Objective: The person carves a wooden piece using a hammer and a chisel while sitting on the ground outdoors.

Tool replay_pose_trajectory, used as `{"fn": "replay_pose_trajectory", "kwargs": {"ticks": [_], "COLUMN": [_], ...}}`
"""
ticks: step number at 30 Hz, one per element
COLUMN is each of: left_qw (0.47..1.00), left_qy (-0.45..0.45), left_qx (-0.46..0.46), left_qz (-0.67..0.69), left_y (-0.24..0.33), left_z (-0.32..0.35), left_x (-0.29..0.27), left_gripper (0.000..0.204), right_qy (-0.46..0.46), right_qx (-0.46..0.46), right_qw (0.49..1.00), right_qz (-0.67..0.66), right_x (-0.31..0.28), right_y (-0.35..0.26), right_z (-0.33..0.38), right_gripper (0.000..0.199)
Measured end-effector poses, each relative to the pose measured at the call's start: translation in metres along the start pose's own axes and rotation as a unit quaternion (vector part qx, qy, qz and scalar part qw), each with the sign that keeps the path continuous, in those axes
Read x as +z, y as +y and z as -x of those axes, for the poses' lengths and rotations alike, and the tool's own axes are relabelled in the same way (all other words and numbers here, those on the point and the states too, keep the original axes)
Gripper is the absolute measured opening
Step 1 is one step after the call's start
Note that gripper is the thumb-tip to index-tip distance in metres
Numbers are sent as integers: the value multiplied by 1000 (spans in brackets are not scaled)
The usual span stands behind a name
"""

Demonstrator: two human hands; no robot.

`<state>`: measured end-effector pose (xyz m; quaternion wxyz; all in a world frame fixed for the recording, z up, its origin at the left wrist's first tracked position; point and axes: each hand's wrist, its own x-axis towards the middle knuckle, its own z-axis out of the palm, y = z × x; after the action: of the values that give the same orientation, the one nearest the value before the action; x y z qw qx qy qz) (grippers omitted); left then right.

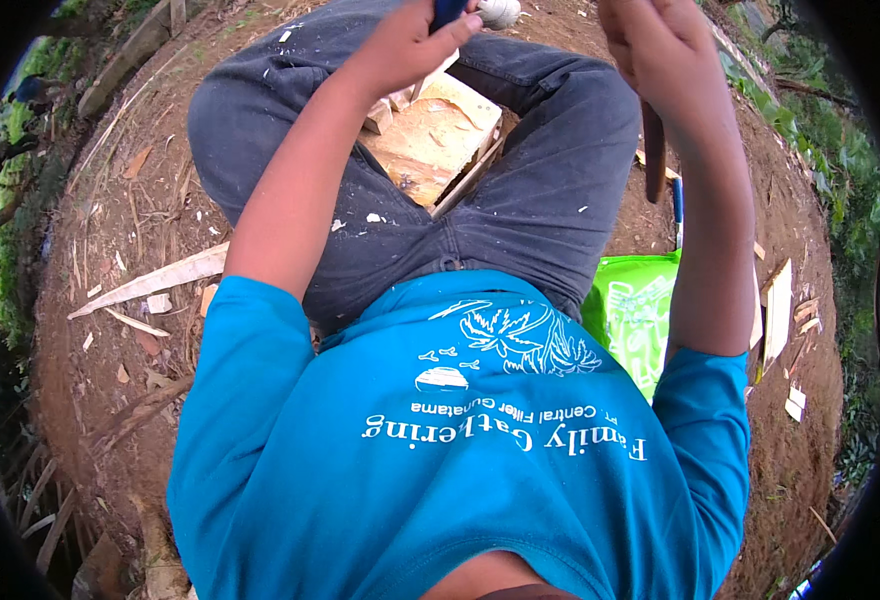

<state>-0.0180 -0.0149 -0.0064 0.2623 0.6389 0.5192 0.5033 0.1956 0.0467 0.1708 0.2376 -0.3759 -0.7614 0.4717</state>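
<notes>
At the upper edge, my left hand point(410, 48) is closed round a dark blue object point(447, 12), whose upper part is cut off by the picture's edge. A round white bundle, like a ball of string point(500, 12), shows just right of those fingers. My right hand point(665, 45), at the upper right, is curled closed. A dark brown wooden handle point(653, 155) sticks out below it toward me; the tool's other end is out of view. Between my crossed legs lies a pale wooden block point(430, 140) with a rough, chipped top, and smaller wood pieces point(380, 117) at its left.
A bright green bag point(632, 310) lies beside my right hip, a thin blue rod point(678, 205) just beyond it. A long pointed wood piece point(165, 280) lies on the brown soil at left, split wood point(777, 310) at right. Chips are scattered around, and plants border both sides.
</notes>
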Motion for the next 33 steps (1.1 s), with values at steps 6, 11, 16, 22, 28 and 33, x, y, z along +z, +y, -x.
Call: {"fn": "replay_pose_trajectory", "kwargs": {"ticks": [6,11,16,22,28,33], "left_qw": [904,875,945,985,994,997], "left_qy": [107,163,51,-17,9,-1], "left_qx": [-239,-217,-163,-104,-13,66], "left_qz": [337,400,279,136,105,47], "left_y": [-14,-5,9,31,26,13], "left_z": [-10,-9,-8,-6,2,4], "left_x": [-18,-24,-25,-19,-6,-5], "left_gripper": [25,23,18,44,50,50], "right_qy": [20,-20,-47,-45,21,-3], "right_qx": [66,78,88,100,-13,-160], "right_qw": [989,988,986,971,984,979], "right_qz": [-128,-132,-134,-211,-177,-127], "right_x": [-10,-4,-6,-10,-4,5], "right_y": [-12,-7,-4,-15,-23,-5], "right_z": [25,33,41,45,39,18], "right_gripper": [20,19,20,17,19,20]}}
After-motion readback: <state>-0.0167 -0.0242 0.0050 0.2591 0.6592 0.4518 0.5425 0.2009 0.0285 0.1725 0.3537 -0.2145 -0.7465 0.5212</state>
